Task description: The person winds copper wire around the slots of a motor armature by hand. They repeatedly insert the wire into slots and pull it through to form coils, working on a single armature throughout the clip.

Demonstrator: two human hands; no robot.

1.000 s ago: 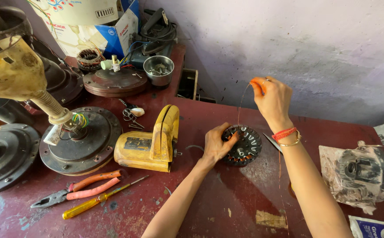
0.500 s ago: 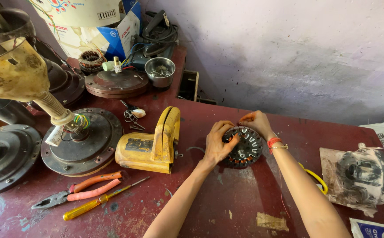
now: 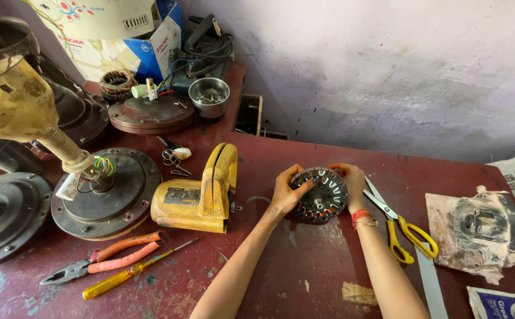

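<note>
A worn red desk [image 3: 328, 277] carries a yellow power tool [image 3: 201, 192] left of centre. Just right of it lies a round wound stator [image 3: 319, 195]; the left hand [image 3: 284, 195] and right hand [image 3: 352, 186] each curl around its rim, gripping it. Yellow-handled scissors [image 3: 402, 227] lie just right.

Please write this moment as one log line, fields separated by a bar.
left hand: grips stator left rim | right hand: holds right rim | scissors: beside right wrist | table: red
</note>
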